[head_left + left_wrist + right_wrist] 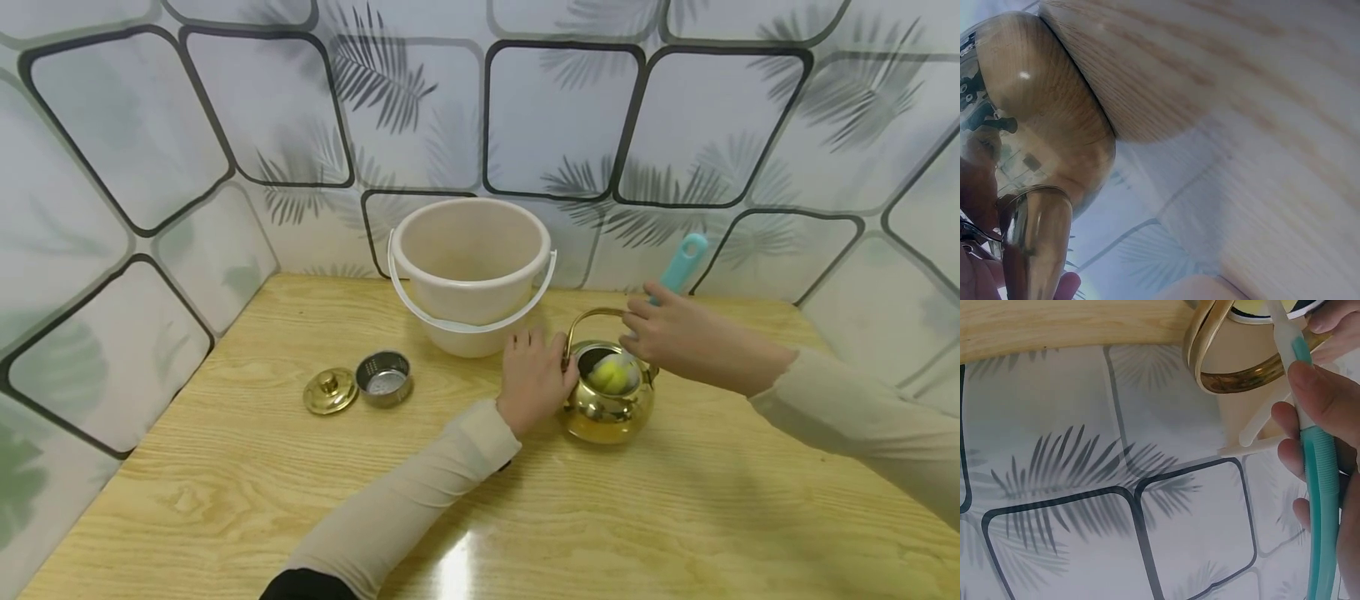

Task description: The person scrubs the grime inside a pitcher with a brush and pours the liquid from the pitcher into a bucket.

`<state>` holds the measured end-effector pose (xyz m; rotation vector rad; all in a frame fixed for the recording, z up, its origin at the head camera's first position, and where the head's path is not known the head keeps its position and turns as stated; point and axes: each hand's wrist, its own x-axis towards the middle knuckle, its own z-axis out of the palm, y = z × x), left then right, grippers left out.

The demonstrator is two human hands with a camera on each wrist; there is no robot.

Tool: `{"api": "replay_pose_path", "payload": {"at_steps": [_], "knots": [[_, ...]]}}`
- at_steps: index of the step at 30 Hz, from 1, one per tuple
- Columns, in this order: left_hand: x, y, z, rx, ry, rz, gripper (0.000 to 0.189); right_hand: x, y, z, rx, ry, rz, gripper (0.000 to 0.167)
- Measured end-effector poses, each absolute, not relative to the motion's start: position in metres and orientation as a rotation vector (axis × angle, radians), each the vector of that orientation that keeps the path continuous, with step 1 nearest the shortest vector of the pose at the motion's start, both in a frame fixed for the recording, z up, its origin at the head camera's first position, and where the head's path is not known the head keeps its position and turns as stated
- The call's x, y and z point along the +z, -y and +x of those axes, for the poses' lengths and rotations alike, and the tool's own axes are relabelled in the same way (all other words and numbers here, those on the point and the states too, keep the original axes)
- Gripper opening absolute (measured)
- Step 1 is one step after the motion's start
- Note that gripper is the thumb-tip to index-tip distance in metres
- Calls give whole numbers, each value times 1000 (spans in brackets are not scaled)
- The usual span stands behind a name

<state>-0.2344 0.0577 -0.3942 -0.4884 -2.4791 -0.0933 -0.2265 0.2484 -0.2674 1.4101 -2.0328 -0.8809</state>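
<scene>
A gold teapot [606, 423] stands lidless on the wooden table, its hoop handle [1244, 381] raised. My left hand [534, 379] is at the teapot's left side and grips the spout [1038, 247], with fingers on both sides of it. My right hand [667, 333] holds a cleaning brush [1321, 465] by its turquoise and white handle, thumb on one side and fingers on the other. The handle slants up to the right. Its yellow and white head [611, 375] is down in the teapot's mouth, the lower part hidden by the rim.
A white bucket [472, 283] with its bail hanging in front stands behind my left hand, near the patterned wall [562, 117]. To the left on the table [225, 500] lie a gold lid [330, 392] and a steel strainer basket [384, 379].
</scene>
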Motion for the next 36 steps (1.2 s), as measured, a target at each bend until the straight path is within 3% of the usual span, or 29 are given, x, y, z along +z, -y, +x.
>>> {"api": "replay_pose_path", "payload": {"at_steps": [15,36], "knots": [[-395,-58,-235,-90,2518,-488,30,-266,-251,-222,-851,2113,1422,49],[-395,-57,-235,-67,2478,-489,30,-274,-246,-235,-817,2017,1396,47]]}}
